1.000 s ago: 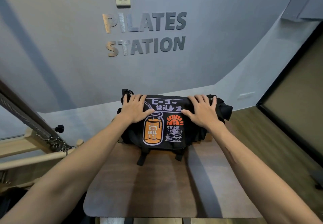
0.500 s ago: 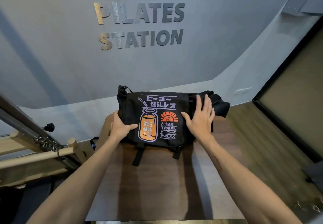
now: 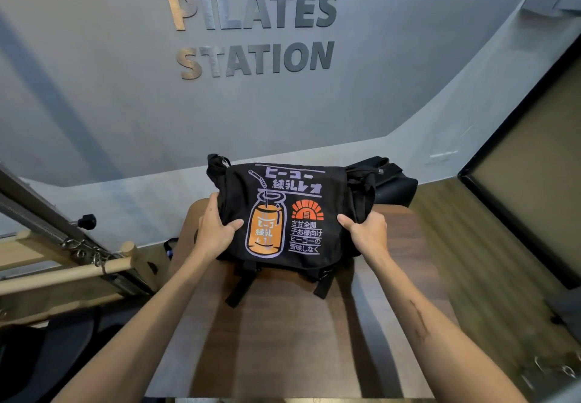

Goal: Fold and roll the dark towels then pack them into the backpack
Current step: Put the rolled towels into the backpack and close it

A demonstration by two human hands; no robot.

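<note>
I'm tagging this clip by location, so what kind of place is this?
Most likely a pilates studio. The grey wall carries raised lettering reading PILATES STATION, and a wood-and-metal apparatus with springs, probably pilates equipment, stands at left beside the wooden table.

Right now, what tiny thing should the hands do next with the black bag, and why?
Probably lift the printed flap up and back. The left hand and right hand each pinch a side of the black messenger bag on the wooden table, the flap is shut, and no towel shows yet, so opening it likely comes first.
</note>
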